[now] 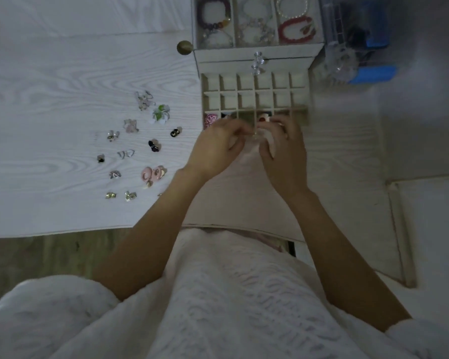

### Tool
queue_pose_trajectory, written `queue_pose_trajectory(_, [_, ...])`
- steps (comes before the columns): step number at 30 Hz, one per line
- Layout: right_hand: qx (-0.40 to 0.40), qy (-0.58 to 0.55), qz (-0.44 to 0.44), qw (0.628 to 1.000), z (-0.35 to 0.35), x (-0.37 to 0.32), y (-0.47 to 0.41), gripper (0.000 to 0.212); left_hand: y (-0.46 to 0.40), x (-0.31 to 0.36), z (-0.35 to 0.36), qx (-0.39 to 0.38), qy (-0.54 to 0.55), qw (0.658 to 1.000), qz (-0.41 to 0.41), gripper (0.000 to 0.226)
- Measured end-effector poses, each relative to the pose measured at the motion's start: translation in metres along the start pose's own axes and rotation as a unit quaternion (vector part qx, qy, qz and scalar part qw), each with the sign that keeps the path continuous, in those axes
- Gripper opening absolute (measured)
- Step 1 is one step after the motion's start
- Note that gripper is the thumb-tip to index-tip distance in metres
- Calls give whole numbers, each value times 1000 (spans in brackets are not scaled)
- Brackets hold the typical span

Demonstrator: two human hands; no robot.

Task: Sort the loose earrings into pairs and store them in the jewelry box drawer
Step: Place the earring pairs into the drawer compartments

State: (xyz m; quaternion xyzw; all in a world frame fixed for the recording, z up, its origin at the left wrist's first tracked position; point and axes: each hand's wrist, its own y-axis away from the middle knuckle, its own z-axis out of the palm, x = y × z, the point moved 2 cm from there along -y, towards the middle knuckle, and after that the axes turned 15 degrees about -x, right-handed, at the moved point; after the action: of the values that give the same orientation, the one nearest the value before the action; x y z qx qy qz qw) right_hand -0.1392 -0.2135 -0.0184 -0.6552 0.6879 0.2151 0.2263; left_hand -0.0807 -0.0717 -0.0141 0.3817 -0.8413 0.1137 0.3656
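white woodgrain table; left hand and right hand close together, pinching a small earring over drawer, apparently pairing.

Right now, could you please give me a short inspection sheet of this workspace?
Surface: white wood-grain table.
Job's things: loose earrings lie left of the open drawer; a few front cells are filled.
Clutter: bracelets in the top tray; blue items on the right.
Hands: left hand and right hand meet over the drawer's front, pinching something small, unclear.
Cables: nothing seen.
Surroundings: wooden floor below.
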Motion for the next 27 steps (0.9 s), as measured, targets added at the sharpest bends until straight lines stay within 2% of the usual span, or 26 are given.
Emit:
queue_pose_trajectory(3, [-92,-37,-46,994,31,-30,13,24,53,-14,-18,95,60,989,-98,17])
queue_pose_trajectory(6, [-194,-19,-90,977,56,-53,12,21,103,-36,-30,185,87,961,-184,18])
queue_pose_trajectory(8, [-242,-14,-113,964,70,-71,9,23,130,-57,-37,196,54,952,-227,24])
queue_pose_trajectory(12, [-280,-12,-134,951,90,-95,-2,26,145,-91,-32,98,-47,953,-283,35])
queue_pose_trajectory(16, [-302,40,-137,943,116,-117,-14,30,141,-99,-35,46,-44,954,-291,39])
queue_pose_trajectory(19, [-313,53,-118,941,131,-130,-20,34,139,-105,-42,17,-37,956,-292,33])
queue_pose_trajectory(24, [-291,39,-54,954,138,-128,-20,19,139,-114,-44,-15,-2,958,-286,23])
queue_pose_trajectory(27, [-244,7,-15,970,129,-116,-13,16,133,-117,-47,-61,-49,960,-267,21])
